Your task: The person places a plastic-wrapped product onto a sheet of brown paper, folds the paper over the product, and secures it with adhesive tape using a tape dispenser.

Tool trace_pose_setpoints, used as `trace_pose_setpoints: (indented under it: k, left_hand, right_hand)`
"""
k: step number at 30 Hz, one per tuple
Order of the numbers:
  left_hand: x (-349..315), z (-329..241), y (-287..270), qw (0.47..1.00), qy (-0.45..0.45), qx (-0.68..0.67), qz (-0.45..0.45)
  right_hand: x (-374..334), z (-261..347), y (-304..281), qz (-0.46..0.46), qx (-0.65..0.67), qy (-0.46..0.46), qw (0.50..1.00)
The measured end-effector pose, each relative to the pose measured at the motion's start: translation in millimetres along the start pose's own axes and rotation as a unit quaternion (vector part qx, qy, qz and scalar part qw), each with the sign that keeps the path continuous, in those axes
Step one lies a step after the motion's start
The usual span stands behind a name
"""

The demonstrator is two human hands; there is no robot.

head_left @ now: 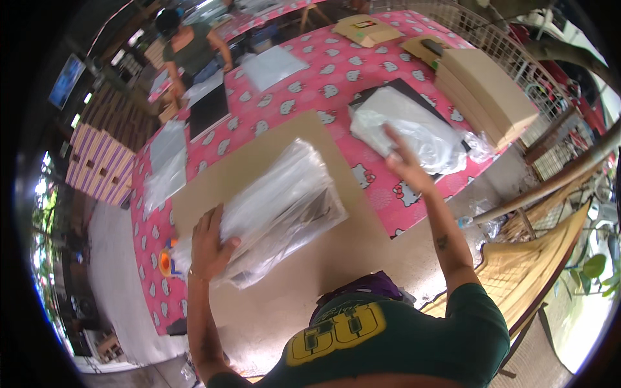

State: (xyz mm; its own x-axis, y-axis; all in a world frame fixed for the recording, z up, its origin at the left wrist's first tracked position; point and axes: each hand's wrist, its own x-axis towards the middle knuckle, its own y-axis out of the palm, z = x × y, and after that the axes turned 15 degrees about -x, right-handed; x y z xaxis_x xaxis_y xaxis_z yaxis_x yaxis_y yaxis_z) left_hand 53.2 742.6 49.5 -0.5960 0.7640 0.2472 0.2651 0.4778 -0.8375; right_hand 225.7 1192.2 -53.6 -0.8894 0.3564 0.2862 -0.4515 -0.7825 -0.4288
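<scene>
Some clear plastic packaging (278,197) on brown board (359,226); contents unclear.

My left grip (210,242) is resting, fingers spread, on the left end of a clear plastic stack (281,187), which is lying on a brown cardboard sheet (354,194). My right grip (409,167) is reaching open at a pile of clear plastic bags (404,119); can't tell contact. An orange roll (165,263) is sitting left; a cardboard box (488,90) is lying far right on the pink-covered bench (310,90).
</scene>
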Motion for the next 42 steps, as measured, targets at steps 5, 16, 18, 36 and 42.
trace_pose_setpoints:
  k: [5,16,18,36,42]
  left_hand:
    - [0,-3,-7,0.999,0.012,0.047,0.02]
    - [-31,3,-28,0.999,0.002,0.05,-0.014]
    - [-44,2,-42,0.999,-0.024,0.004,-0.041]
    - [-147,135,102,0.835,-0.112,-0.503,-0.194]
    - [-135,100,77,0.802,-0.122,-0.549,-0.202]
  right_hand:
    - [7,19,114,0.201,0.098,-0.047,0.974]
    - [-5,67,170,0.025,0.121,-0.08,0.989]
    - [16,111,142,0.031,-0.053,-0.164,0.985]
    - [48,347,238,0.17,-0.483,-0.381,0.77]
    - [64,334,228,0.171,-0.416,-0.422,0.787]
